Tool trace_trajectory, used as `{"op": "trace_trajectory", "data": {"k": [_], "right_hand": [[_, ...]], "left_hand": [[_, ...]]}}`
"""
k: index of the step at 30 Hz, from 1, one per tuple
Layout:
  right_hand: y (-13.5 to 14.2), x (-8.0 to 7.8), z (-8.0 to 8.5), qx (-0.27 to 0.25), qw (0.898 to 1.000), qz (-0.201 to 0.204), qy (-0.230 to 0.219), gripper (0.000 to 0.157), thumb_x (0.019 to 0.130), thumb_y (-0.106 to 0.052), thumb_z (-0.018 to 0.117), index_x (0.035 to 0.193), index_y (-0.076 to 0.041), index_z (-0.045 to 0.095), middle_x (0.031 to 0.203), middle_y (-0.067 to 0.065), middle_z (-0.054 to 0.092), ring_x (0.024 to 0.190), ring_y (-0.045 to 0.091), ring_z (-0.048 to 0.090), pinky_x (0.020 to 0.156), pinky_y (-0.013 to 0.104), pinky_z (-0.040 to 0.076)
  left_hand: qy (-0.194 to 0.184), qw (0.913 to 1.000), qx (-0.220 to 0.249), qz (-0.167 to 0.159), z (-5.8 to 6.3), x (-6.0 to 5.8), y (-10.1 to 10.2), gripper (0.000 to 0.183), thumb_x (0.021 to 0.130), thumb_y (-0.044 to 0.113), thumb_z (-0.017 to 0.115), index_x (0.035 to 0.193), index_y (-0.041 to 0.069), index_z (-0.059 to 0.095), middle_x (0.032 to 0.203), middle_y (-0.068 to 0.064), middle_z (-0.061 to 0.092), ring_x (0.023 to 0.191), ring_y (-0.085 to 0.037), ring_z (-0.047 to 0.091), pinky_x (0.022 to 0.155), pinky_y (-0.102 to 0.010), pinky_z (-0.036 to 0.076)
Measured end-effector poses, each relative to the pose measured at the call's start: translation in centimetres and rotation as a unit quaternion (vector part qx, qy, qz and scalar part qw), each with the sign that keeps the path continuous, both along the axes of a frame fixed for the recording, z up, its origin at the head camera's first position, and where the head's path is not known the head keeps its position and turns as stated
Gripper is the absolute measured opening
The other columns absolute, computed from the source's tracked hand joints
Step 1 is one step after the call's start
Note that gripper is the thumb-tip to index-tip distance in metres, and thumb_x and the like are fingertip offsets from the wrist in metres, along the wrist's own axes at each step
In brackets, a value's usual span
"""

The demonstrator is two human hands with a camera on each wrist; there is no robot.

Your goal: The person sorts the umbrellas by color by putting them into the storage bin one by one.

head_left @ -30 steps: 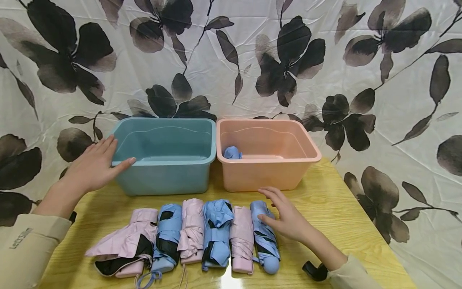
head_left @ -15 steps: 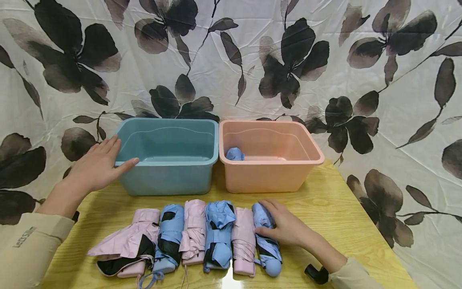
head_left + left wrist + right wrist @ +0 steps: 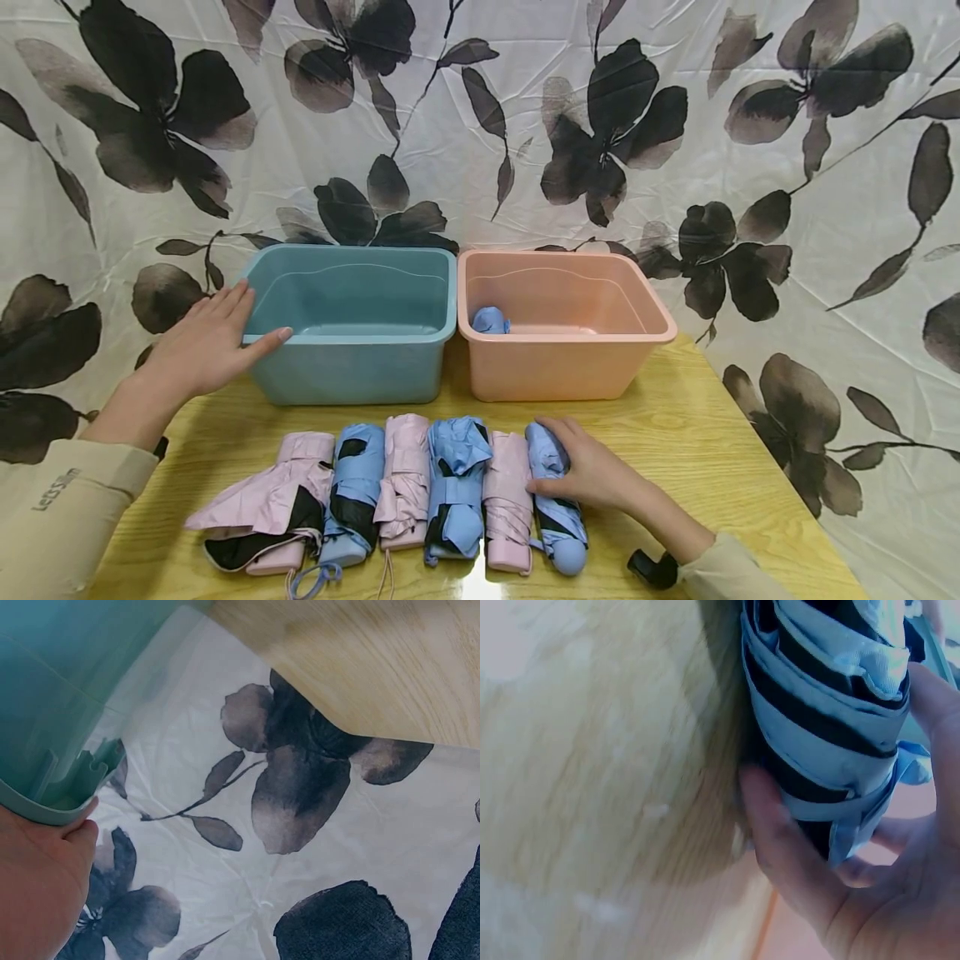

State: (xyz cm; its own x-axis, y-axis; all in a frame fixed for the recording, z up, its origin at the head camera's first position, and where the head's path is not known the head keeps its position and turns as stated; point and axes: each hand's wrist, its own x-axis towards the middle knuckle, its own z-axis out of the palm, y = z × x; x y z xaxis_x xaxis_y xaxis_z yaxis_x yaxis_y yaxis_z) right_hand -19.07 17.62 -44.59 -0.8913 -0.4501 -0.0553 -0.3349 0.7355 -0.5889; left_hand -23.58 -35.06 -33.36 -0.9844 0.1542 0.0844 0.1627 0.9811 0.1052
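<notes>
My right hand [image 3: 592,467] grips the upper part of a blue folded umbrella [image 3: 562,533], the rightmost of a row lying on the table. The right wrist view shows thumb and fingers on both sides of this umbrella [image 3: 825,742], whose blue cloth has black stripes and a strap round it. My left hand [image 3: 198,342] rests on the left rim of the teal bin [image 3: 345,371], its fingers straight along the side and the thumb over the front corner. The left wrist view has part of this hand [image 3: 45,885] against the bin's rim.
Left of the gripped umbrella lie a pink umbrella [image 3: 507,508] and several more in pink and blue; the leftmost pink one [image 3: 262,504] is loosely spread. A peach bin [image 3: 562,367] with a blue thing [image 3: 491,320] inside stands beside the teal bin. Floral cloth [image 3: 487,125] hangs behind.
My right hand has come down from above the rightmost blue umbrella and taken hold of it. The left hand stays on the teal bin's rim.
</notes>
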Motion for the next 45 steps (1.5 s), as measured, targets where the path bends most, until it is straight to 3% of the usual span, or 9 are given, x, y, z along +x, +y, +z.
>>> {"op": "trace_trajectory", "data": {"k": [17, 24, 31, 36, 43, 45], "right_hand": [[0.7, 0.6, -0.7, -0.117, 0.992, -0.048, 0.016, 0.092, 0.072, -0.024, 0.092, 0.152, -0.008, 0.05, 0.144, 0.014, 0.056, 0.114, 0.028, 0.06, 0.09, 0.044, 0.053], [0.8, 1.4, 0.0, -0.188, 0.98, -0.055, 0.029, 0.09, 0.073, -0.015, 0.093, 0.151, -0.014, 0.05, 0.143, 0.012, 0.054, 0.105, 0.026, 0.062, 0.081, 0.034, 0.057], [0.8, 2.0, 0.7, -0.302, 0.952, -0.036, 0.034, 0.088, 0.078, -0.003, 0.09, 0.153, -0.018, 0.046, 0.143, 0.013, 0.049, 0.103, 0.023, 0.065, 0.064, 0.035, 0.064], [0.3, 1.9, 1.3, -0.358, 0.929, -0.015, 0.094, 0.091, 0.078, 0.007, 0.086, 0.155, -0.016, 0.043, 0.154, 0.01, 0.04, 0.108, 0.018, 0.063, 0.059, 0.035, 0.064], [-0.8, 1.4, 3.0, -0.435, 0.878, 0.001, 0.201, 0.099, 0.07, 0.025, 0.081, 0.155, 0.0, 0.038, 0.157, 0.017, 0.034, 0.122, 0.019, 0.058, 0.081, 0.023, 0.061], [-1.0, 1.1, 3.6, -0.452, 0.865, -0.002, 0.218, 0.1, 0.07, 0.028, 0.079, 0.156, 0.001, 0.036, 0.157, 0.018, 0.033, 0.123, 0.021, 0.058, 0.081, 0.022, 0.06]], "left_hand": [[-0.005, 1.0, 0.002, -0.001, 0.0, 0.2, -0.2, 0.105, 0.104, 0.068, 0.037, 0.158, -0.017, 0.009, 0.165, -0.04, 0.003, 0.153, -0.058, 0.005, 0.122, -0.07, 0.006], [0.001, 1.0, 0.001, -0.001, 0.1, 0.2, -0.3, 0.104, 0.104, 0.068, 0.037, 0.158, -0.018, 0.011, 0.164, -0.041, 0.005, 0.153, -0.058, 0.007, 0.122, -0.07, 0.007], [0.001, 1.0, 0.0, -0.002, 0.2, 0.1, -0.2, 0.104, 0.104, 0.068, 0.037, 0.158, -0.017, 0.011, 0.165, -0.04, 0.005, 0.153, -0.057, 0.007, 0.123, -0.07, 0.007], [-0.003, 1.0, 0.0, -0.001, 0.4, 0.1, -0.1, 0.105, 0.104, 0.069, 0.037, 0.158, -0.017, 0.009, 0.165, -0.04, 0.004, 0.153, -0.058, 0.006, 0.123, -0.07, 0.005], [-0.004, 1.0, 0.0, -0.003, 0.3, 0.0, 0.0, 0.105, 0.104, 0.068, 0.037, 0.158, -0.018, 0.01, 0.165, -0.04, 0.003, 0.153, -0.058, 0.006, 0.123, -0.07, 0.006], [-0.005, 1.0, -0.001, -0.003, 0.2, 0.0, 0.0, 0.105, 0.104, 0.069, 0.037, 0.158, -0.018, 0.009, 0.165, -0.04, 0.003, 0.153, -0.058, 0.006, 0.123, -0.069, 0.006]]}}
